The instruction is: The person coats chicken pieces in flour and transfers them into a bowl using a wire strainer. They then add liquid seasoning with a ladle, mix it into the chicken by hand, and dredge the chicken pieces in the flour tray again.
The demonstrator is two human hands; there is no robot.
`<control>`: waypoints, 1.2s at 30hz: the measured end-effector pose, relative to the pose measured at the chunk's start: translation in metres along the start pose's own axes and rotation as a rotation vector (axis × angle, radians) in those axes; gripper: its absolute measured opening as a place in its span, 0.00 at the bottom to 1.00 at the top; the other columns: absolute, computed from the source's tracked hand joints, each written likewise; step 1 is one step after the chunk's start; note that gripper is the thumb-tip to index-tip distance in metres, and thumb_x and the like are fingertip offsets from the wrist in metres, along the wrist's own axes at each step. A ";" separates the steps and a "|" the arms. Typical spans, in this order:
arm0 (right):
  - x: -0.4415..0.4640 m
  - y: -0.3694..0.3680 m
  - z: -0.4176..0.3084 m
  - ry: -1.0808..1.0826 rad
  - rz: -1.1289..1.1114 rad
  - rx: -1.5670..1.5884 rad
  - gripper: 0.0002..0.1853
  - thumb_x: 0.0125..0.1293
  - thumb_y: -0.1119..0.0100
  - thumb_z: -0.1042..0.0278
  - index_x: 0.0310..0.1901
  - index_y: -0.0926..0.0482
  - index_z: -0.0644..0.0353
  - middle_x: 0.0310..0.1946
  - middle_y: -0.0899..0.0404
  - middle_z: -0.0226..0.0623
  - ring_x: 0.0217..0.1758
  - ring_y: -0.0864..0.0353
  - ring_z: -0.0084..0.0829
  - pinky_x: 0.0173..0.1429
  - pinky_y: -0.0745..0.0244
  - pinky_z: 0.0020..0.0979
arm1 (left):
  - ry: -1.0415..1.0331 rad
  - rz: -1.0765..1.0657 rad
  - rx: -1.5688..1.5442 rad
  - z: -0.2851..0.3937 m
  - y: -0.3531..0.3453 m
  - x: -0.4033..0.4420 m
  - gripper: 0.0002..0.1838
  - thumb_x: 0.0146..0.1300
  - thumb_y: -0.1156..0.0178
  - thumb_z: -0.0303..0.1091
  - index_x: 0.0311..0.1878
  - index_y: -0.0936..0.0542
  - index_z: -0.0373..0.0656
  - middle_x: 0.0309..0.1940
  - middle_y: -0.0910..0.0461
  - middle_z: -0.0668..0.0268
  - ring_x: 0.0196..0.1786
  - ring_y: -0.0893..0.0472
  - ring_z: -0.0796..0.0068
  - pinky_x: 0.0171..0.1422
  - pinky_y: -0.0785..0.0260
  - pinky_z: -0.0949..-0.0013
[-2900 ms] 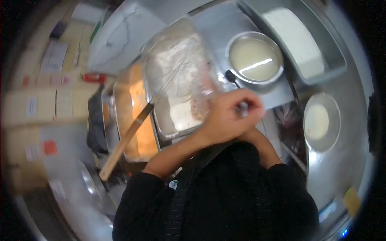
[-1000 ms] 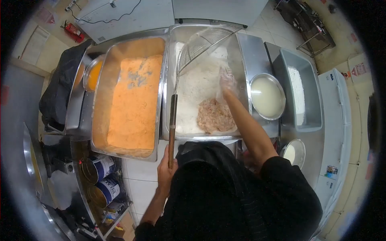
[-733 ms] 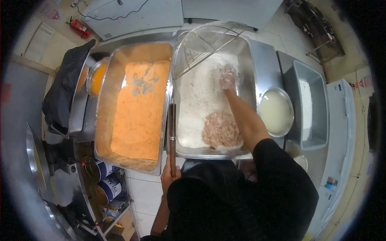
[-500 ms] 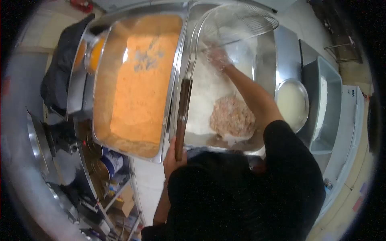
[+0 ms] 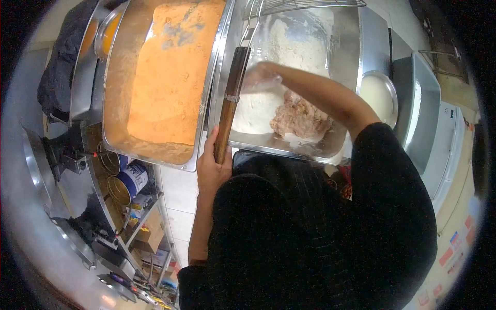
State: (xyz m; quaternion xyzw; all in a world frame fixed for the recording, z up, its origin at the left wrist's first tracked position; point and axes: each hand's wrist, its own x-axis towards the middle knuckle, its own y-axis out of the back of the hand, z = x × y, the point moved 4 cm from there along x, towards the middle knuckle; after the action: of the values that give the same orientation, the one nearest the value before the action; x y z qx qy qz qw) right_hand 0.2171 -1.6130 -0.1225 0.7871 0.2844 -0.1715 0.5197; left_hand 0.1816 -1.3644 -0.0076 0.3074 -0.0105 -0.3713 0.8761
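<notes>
Wrapped round the lower end of a wooden handle [image 5: 227,119] is my left hand [image 5: 213,168], at the near edge between two metal trays. The handle belongs to a wire strainer [image 5: 310,5], whose mesh shows at the top of the view. My right hand [image 5: 258,77], in a clear plastic glove, is blurred over the left side of the tray of white flour [image 5: 297,44]; its fingers cannot be made out. A heap of raw, pinkish minced or chopped meat [image 5: 301,118] lies on the flour at the tray's near right, below my right forearm.
On the left stands a deep metal tray [image 5: 116,85] of orange powder [image 5: 170,77], with a bowl of orange liquid [image 5: 109,33] beyond it. To the right are a bowl of pale liquid [image 5: 378,98] and a grey tub [image 5: 429,113]. Large tins [image 5: 129,181] sit on a lower shelf.
My right hand has moved from the far part of the flour to its left side, nearer my body. The view has shifted, and my left hand has stayed on the handle.
</notes>
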 end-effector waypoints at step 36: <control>-0.125 -0.081 -0.038 -0.105 -0.160 -0.224 0.23 0.66 0.59 0.61 0.62 0.41 0.55 0.53 0.31 0.50 0.48 0.27 0.35 0.48 0.30 0.32 | -0.087 -0.019 -0.052 0.022 0.020 -0.003 0.25 0.59 0.46 0.29 0.62 0.35 0.47 0.50 0.27 0.47 0.53 0.26 0.49 0.54 0.34 0.60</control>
State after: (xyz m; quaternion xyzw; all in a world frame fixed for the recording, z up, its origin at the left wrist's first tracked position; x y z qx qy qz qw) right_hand 0.0678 -1.5879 -0.0954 0.6891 0.3362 -0.2204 0.6029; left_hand 0.1865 -1.3635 0.0217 0.2684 -0.0358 -0.3928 0.8788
